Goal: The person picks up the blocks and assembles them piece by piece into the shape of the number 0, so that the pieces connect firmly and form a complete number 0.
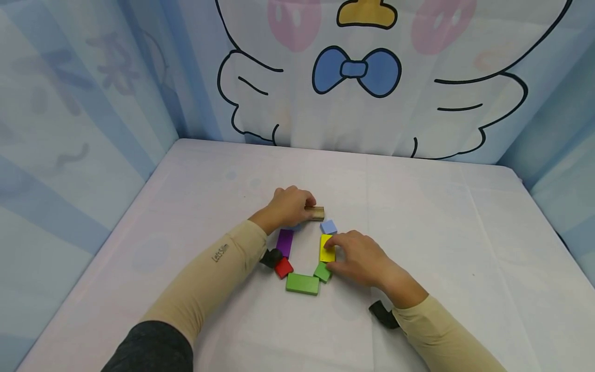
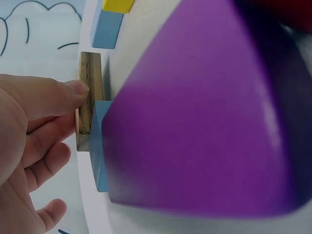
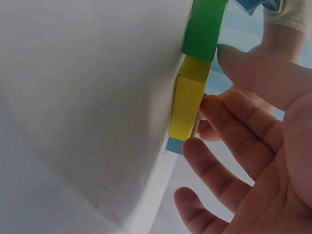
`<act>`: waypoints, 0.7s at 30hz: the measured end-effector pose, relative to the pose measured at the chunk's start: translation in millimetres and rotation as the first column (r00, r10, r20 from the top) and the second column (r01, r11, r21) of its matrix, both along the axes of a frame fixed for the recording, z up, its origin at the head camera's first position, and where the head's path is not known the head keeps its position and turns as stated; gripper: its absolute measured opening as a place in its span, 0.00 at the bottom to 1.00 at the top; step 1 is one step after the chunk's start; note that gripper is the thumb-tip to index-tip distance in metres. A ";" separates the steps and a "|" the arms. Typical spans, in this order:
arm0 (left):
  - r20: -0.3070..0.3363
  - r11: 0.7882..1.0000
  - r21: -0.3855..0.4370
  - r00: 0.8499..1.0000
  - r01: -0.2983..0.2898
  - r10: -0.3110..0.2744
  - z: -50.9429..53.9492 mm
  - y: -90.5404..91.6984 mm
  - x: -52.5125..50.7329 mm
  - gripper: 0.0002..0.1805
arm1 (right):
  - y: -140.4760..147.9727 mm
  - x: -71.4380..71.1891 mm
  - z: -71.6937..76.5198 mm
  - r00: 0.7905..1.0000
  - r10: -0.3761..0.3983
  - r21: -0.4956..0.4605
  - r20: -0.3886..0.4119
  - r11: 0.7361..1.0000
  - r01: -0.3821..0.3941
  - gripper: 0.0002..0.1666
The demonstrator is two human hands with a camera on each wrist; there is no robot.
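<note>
My left hand [image 1: 289, 206] pinches a bare wooden block [image 1: 318, 213] at the far end of a ring of blocks. In the left wrist view, that block [image 2: 91, 102] stands behind a light blue block [image 2: 100, 161]. My right hand [image 1: 364, 258] is at the ring's right side, fingertips at the yellow block [image 1: 326, 254] and thumb by a small green block [image 1: 322, 273]. Its fingers look loosely bent, not closed round either block. Another light blue block [image 1: 328, 227] lies beyond the yellow one. A purple block [image 1: 284, 243] forms the left side.
A red block [image 1: 283, 268] and a longer green block [image 1: 302, 284] form the near part of the ring. Black wrist devices [image 1: 384, 315] sit at both wrists. The pale tabletop [image 1: 418, 206] meets a printed curtain [image 1: 353, 119] at the back.
</note>
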State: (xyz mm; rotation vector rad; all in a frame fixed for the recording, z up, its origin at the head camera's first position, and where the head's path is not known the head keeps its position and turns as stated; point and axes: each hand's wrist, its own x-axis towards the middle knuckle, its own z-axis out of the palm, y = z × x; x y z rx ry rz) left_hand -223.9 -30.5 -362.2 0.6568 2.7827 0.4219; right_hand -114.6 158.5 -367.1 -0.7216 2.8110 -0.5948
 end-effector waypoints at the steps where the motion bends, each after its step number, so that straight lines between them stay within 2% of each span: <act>1: 0.001 1.000 0.000 1.000 0.001 -0.001 -0.5 0.1 0.1 0.19 | 0.0 0.0 0.1 1.000 0.000 -0.001 0.000 1.000 0.000 0.18; 21: 0.014 0.999 -0.034 1.000 0.024 -0.024 -0.3 0.7 1.7 0.18 | 0.4 0.3 1.2 1.000 -0.003 -0.003 -0.014 1.000 0.003 0.17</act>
